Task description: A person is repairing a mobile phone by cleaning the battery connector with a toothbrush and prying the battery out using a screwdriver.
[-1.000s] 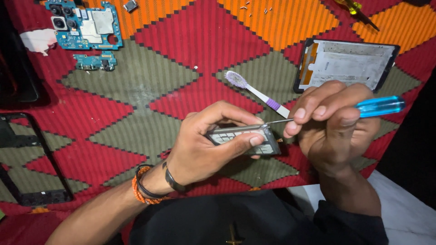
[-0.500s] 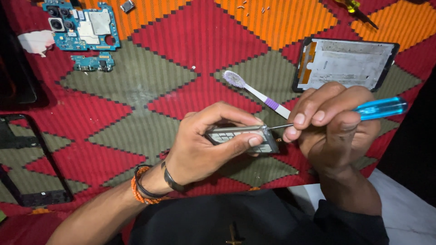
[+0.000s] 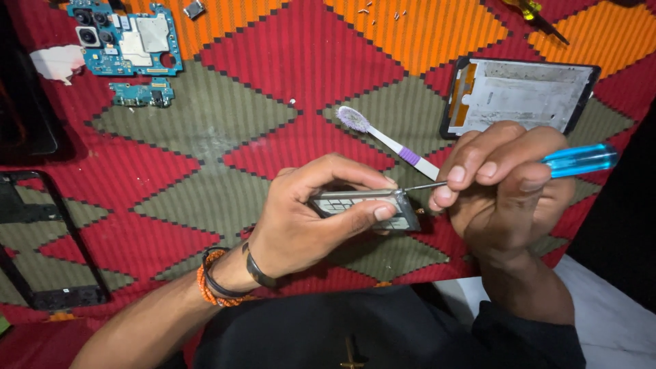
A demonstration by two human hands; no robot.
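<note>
Hands both low centre, over near edge of rug (image 3: 287,82). L hand (image 3: 301,222) pinching small grey part (image 3: 365,207) edgewise, thumb under, fingers curled over top. R hand (image 3: 506,195) closed round screwdriver (image 3: 581,159) w/ blue clear handle; thin shaft runs left, tip touching part's right end. Part is held off the rug, not resting on it

Risks (judgement):
- tip could slip off part end → jab L thumb, which sits just beside contact pt
- too much prying force → part bends or cracks; grip is fingertip only, so part could also twist out and drop on patterned rug, hard to spot there
- tiny screws (image 3: 372,10) loose at far edge, rug weave could swallow them if rug is bumped
- bare boards on cloth: lint/static possible

Around:
- toothbrush (image 3: 389,142), white w/ purple band, just beyond hands, head pointing far-left
- screen frame (image 3: 523,96), dark rim, pale grey inside, far right
- blue main board (image 3: 126,37) far-left corner; small board (image 3: 142,92) just below it
- black frame (image 3: 41,246) at left edge
- white scrap (image 3: 56,63) left of main board
- yellow-handled tool (image 3: 529,12) far-right corner, partly cut off

Pkgs/labels/signs: none seen. Part face shows pale grid-like marks, too small to tell
</note>
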